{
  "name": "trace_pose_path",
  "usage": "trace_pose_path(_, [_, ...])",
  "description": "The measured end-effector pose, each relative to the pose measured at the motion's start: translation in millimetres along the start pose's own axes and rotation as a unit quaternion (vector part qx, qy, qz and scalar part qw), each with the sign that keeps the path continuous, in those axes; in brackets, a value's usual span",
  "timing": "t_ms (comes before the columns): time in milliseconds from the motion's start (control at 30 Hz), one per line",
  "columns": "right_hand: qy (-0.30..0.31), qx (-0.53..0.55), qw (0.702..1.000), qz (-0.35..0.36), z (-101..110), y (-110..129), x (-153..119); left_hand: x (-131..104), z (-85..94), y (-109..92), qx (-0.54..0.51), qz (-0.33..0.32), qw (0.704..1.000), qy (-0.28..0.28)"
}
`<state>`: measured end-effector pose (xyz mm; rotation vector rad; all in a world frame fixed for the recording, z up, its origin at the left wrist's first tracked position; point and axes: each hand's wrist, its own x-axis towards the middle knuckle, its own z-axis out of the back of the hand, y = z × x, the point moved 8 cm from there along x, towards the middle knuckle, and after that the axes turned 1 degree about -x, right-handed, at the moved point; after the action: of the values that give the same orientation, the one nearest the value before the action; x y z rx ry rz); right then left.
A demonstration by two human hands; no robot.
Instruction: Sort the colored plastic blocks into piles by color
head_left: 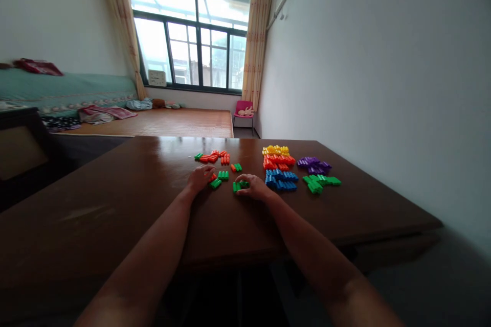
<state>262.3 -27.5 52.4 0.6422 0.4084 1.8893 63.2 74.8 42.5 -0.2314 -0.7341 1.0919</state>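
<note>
My left hand (200,178) rests on the brown table with its fingers curled round a small orange plastic piece (213,177), which is partly hidden. Just right of it lie ridged green plastic pieces (223,175), and another green piece (216,183) sits at an angle in front of them. The thumb and fingers of my right hand (253,187) are closed at a green plastic piece (236,187); more green shows beneath the fingers. Beyond the hands are an orange and green group (236,167) and a loose row of orange pieces (209,158) with a green one (198,156) at its left end.
Sorted piles stand on the right of the table (134,204): yellow (276,150), orange (279,161), blue (282,180), purple (314,165) and green (320,182). A white wall (364,87) runs along the right. Behind the table are a bed (184,120) and a pink chair (240,106).
</note>
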Motion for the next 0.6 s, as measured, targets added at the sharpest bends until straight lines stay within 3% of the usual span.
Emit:
trace_pose_path(67, [-0.018, 0.024, 1.0, 0.006, 20, -5, -16, 0, 0.2, 0, 0.01, 0.006, 1.0, 0.004])
trace_pose_path(167, [-0.081, 0.027, 0.996, -0.016, 76, -35, -57, -1, 0.1, -1, 0.033, 0.021, 0.999, 0.016])
trace_pose_path(300, [-0.196, -0.028, 0.969, -0.145, 169, -111, -139, -2, 0.0, -7, 0.042, 0.013, 0.999, 0.02])
trace_pose_path(367, [-0.23, -0.046, 0.948, -0.214, 199, -147, -179, -2, -0.9, -10, 0.039, 0.006, 0.999, 0.023])
trace_pose_path(467, [-0.226, -0.058, 0.937, -0.26, 208, -184, -214, -2, -2.4, -14, 0.034, -0.003, 0.999, 0.034])
trace_pose_path(600, [-0.22, -0.071, 0.94, -0.25, 199, -208, -222, -2, 2.9, -14, 0.038, 0.002, 0.999, 0.017])
